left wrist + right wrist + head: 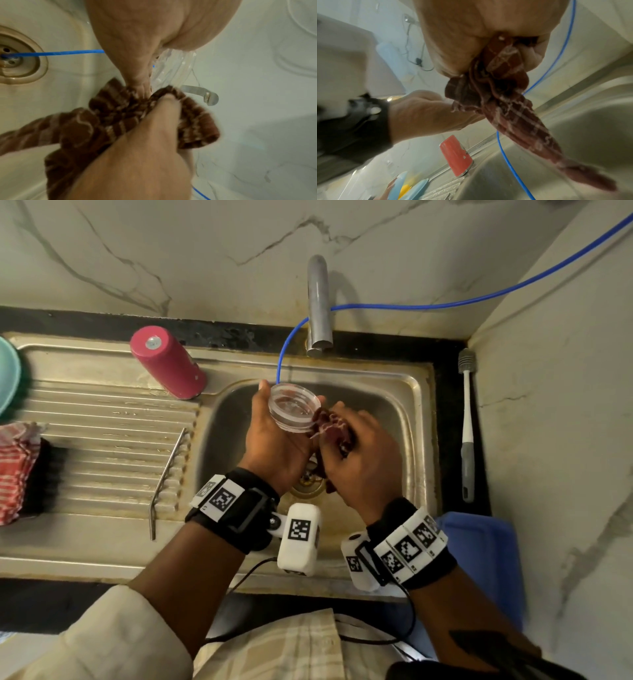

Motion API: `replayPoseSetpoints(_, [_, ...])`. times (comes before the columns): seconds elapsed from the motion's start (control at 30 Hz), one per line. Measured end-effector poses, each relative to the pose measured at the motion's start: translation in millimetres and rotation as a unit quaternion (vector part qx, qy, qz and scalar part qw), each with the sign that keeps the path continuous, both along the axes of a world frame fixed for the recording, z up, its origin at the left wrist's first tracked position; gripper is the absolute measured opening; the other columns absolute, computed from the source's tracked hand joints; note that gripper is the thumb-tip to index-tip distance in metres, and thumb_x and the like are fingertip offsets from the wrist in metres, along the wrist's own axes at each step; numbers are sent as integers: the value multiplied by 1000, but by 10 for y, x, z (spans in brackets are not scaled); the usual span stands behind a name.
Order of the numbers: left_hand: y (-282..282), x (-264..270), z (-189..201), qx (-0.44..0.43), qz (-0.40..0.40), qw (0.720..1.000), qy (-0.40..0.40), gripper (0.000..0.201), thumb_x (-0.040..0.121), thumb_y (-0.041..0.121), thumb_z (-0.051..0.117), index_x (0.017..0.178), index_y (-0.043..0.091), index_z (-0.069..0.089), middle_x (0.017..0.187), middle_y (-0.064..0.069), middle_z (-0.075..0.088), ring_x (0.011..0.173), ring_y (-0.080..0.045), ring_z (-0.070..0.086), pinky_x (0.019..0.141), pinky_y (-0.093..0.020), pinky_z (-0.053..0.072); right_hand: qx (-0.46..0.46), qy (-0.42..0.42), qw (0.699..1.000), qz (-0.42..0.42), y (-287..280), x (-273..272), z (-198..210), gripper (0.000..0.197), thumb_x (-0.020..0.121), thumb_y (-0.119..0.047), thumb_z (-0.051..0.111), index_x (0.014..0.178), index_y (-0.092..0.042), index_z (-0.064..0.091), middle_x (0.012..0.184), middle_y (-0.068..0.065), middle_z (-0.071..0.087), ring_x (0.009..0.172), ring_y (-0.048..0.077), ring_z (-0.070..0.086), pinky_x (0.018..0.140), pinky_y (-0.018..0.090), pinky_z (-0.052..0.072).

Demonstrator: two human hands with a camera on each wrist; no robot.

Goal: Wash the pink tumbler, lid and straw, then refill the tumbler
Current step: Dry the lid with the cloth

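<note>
Over the sink basin (404, 419), my left hand (274, 440) grips the clear round lid (293, 407), thumb at its far rim and fingers under it. My right hand (359, 453) holds a bunched dark red checked cloth (332, 424) against the lid's right edge. In the left wrist view the cloth (120, 119) meets the lid (171, 70); in the right wrist view the cloth (505, 97) trails wet from my fist. The pink tumbler (168, 362) stands upside down on the drainboard, seen also as the tumbler (456, 155). The bent metal straw (166, 481) lies on the drainboard ridges.
A steel tap (318, 302) stands behind the basin with a blue hose (445, 304) running down into it. A bottle brush (466, 422) lies on the right counter edge. A teal dish (8, 374) and a red striped cloth (15, 470) sit at far left. The drain (308, 484) lies below my hands.
</note>
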State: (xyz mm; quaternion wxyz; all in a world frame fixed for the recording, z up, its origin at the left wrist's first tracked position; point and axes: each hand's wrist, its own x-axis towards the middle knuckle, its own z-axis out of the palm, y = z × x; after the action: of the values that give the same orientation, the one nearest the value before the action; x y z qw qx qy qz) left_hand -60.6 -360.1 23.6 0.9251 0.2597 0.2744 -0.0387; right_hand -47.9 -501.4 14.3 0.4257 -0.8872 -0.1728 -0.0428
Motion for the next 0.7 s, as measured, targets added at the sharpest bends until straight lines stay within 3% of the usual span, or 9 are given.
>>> replayPoseSetpoints(0.13, [11,0,-6,-12,-18,999,-25,64,107,64,34,112,7,63,109,-17,68,106,-27,66,107,-43,49,42,3,999,-1,-122,181,-56,42,96,-40,59,122,-11,75,109,3,75,99,17,70,87,40,59])
replayPoseSetpoints(0.23, [-9,28,3,-6,-19,999,-31,69,107,66,31,113,6,64,108,-16,71,106,-26,69,105,-41,52,43,-16,999,16,-113,194,-16,43,96,-38,61,123,-8,75,109,5,74,96,18,70,84,37,59])
replayPoseSetpoints(0.3, [-9,51,12,1,-11,1000,-14,79,104,72,30,122,2,62,115,-19,72,118,-29,69,107,-42,53,35,-16,999,34,-66,115,12,43,97,-41,61,123,-10,74,108,3,72,88,18,70,75,39,59])
replayPoseSetpoints(0.4, [30,56,13,-17,-13,1000,14,90,98,80,34,137,2,56,143,-23,63,137,-32,60,114,-46,48,4,-19,997,76,6,-52,43,47,94,-46,60,128,-16,72,117,2,70,90,20,70,70,42,60])
replayPoseSetpoints(0.5, [65,23,-15,-26,-46,998,34,96,96,83,30,141,3,58,149,-24,58,141,-33,55,119,-49,43,-25,-41,992,115,36,-130,68,53,90,-46,61,134,-18,68,126,5,67,92,24,71,68,44,61])
replayPoseSetpoints(0.6, [71,43,-29,-24,-21,999,31,89,101,74,28,155,5,46,150,-22,58,147,-36,49,123,-51,36,-10,-52,994,95,26,-98,87,50,93,-47,61,132,-16,69,121,4,66,90,24,69,67,44,59])
replayPoseSetpoints(0.63, [73,58,-25,-15,-10,999,30,84,103,69,27,152,4,50,142,-22,63,141,-36,54,121,-51,40,7,-51,995,82,12,-82,80,48,94,-46,61,130,-15,70,121,4,67,92,24,70,69,44,60])
replayPoseSetpoints(0.7, [67,82,2,8,0,1000,15,71,106,61,26,130,6,63,129,-21,70,122,-34,67,107,-46,52,41,-41,997,59,-10,-60,44,44,94,-40,62,129,-13,71,121,5,69,98,24,70,75,45,60])
